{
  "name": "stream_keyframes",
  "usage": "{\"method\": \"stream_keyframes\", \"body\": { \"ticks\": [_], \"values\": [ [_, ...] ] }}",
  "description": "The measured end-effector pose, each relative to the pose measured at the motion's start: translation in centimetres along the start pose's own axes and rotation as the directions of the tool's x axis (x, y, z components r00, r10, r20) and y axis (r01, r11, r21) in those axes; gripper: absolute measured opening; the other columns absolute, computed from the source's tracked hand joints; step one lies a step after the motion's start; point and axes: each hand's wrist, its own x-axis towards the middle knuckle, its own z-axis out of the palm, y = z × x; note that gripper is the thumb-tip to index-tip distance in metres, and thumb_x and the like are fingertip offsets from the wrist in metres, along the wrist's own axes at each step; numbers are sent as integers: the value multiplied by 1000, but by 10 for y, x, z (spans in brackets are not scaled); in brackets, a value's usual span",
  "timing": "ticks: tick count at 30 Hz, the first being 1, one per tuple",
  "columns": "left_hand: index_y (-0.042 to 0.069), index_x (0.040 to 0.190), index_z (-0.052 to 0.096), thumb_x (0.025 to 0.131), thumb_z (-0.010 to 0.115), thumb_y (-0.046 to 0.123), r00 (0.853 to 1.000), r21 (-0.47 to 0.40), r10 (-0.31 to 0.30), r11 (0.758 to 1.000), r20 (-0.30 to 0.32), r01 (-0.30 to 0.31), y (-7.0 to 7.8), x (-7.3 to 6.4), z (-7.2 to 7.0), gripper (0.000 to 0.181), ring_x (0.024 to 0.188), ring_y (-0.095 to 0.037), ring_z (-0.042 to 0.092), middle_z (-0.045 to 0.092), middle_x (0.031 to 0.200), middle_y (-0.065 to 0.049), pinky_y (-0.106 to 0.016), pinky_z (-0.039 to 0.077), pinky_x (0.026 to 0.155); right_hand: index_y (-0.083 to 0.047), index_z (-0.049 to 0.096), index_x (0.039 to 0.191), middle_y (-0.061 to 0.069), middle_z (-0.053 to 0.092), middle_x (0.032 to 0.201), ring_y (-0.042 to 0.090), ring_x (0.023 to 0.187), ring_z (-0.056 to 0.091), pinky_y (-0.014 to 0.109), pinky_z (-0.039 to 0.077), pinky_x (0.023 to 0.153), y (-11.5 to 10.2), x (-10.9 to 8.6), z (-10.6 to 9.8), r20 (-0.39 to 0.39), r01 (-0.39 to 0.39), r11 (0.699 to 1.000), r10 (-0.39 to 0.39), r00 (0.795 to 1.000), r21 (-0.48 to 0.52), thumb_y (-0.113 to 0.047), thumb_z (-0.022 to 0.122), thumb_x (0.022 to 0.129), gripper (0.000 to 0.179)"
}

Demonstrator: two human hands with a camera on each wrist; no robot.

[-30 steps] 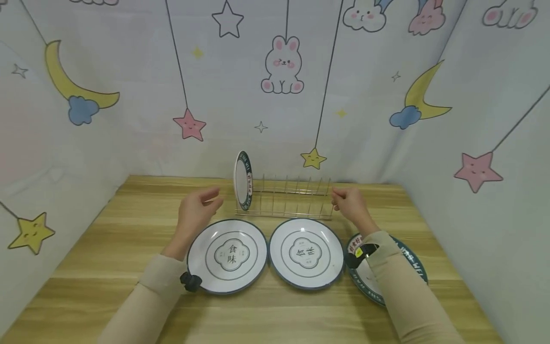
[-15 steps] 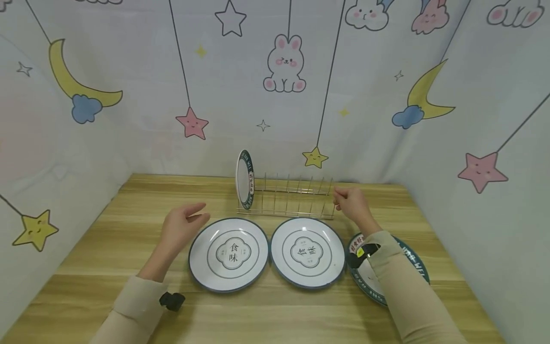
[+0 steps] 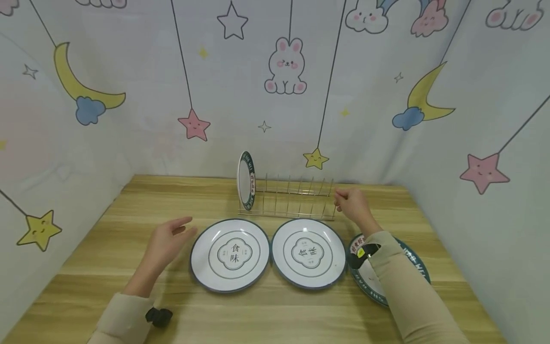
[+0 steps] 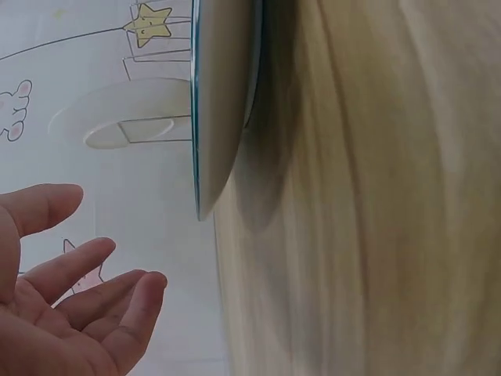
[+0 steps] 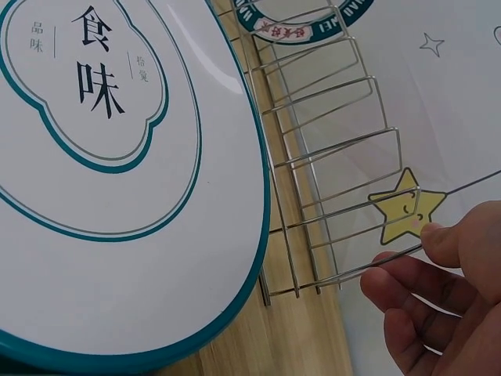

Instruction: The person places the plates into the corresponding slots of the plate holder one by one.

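Note:
A wire dish rack (image 3: 296, 192) stands near the back of the wooden table. One plate (image 3: 246, 184) with a dark green patterned rim is upright in its left end. My right hand (image 3: 354, 205) pinches the rack's right end wire between thumb and fingers; the right wrist view shows the fingertips (image 5: 380, 286) at that wire. To the left of the flat left plate (image 3: 230, 282), my left hand (image 3: 165, 243) is held in the air with fingers apart and nothing in it. A white middle plate (image 3: 308, 279) lies beside that one, in front of the rack.
Under the right forearm lies another plate (image 3: 371, 284) with a green patterned rim, partly covered by the sleeve (image 3: 399, 282). Behind the wooden table (image 3: 258, 315) hangs a white cloth (image 3: 240, 95) printed with stars, moons and rabbits.
My left hand has drawn back leftward and toward me, away from the standing plate and the left flat plate. The right hand stays at the rack's right end.

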Motion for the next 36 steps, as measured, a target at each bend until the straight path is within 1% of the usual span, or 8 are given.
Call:
{"method": "stream_keyframes", "body": {
  "ticks": [5, 11, 15, 20, 25, 29, 32, 36],
  "values": [
    [1, 146, 45, 99, 60, 35, 999, 26, -14, 1000, 39, 13, -13, -3, 0, 60, 132, -47, 41, 36, 150, -29, -56, 44, 102, 2, 59, 132, 18, 69, 93, 34, 82, 69, 24, 54, 61, 2, -1, 2, 0, -13, 1000, 13, 1000, 10, -10, 55, 102, 33],
    [3, 153, 31, 98, 62, 38, 994, -5, -19, 1000, 111, 19, -24, -5, 2, 73, 134, -48, 38, 24, 154, -32, -59, 42, 102, 1, 58, 134, 19, 68, 96, 35, 85, 67, 24, 54, 60, 3, -3, 3, 3, -30, 999, 30, 1000, 19, -11, 54, 102, 34],
    [1, 154, 27, 98, 62, 37, 987, -25, -5, 1000, 159, 9, -26, -9, 4, 75, 134, -49, 37, 23, 154, -33, -58, 41, 103, 1, 58, 133, 19, 68, 95, 30, 81, 67, 24, 54, 60, 4, -3, 3, -3, -26, 1000, 26, 1000, 16, -11, 55, 102, 33],
    [-3, 152, 29, 100, 60, 29, 979, -43, 11, 999, 204, -2, -26, -15, 6, 69, 134, -50, 38, 27, 152, -34, -57, 41, 104, -1, 59, 133, 16, 69, 95, 22, 77, 66, 26, 54, 61, 3, -2, 3, -10, -25, 1000, 25, 1000, 9, -12, 55, 102, 33],
    [-5, 148, 35, 100, 60, 23, 978, -43, 12, 999, 208, -3, -28, -15, 11, 61, 133, -49, 39, 35, 148, -33, -56, 40, 105, -1, 60, 132, 17, 69, 94, 21, 75, 66, 23, 52, 57, 2, -1, 2, -14, -17, 1000, 18, 1000, 3, -13, 56, 102, 32],
    [-4, 146, 40, 101, 59, 22, 978, -63, 8, 998, 206, 5, -32, -13, 15, 55, 132, -47, 41, 40, 147, -29, -55, 40, 107, 0, 60, 132, 21, 70, 97, 23, 75, 67, 21, 51, 55, 2, 0, 2, -8, -10, 1000, 11, 1000, 12, -12, 56, 102, 33],
    [-4, 145, 42, 101, 58, 20, 977, -90, 14, 996, 213, 5, -34, -12, 17, 53, 132, -46, 42, 41, 147, -27, -54, 40, 107, 0, 59, 132, 22, 70, 98, 23, 75, 67, 21, 51, 55, 3, 1, 2, -4, -9, 1000, 9, 1000, 15, -12, 56, 102, 33],
    [-5, 145, 42, 100, 58, 20, 974, -118, 8, 993, 225, 19, -36, -12, 20, 54, 132, -46, 42, 39, 148, -28, -51, 43, 105, 1, 59, 132, 22, 69, 98, 22, 76, 67, 25, 55, 59, 3, 1, 1, 0, -8, 1000, 8, 1000, 24, -11, 56, 102, 33]
  ]
}}
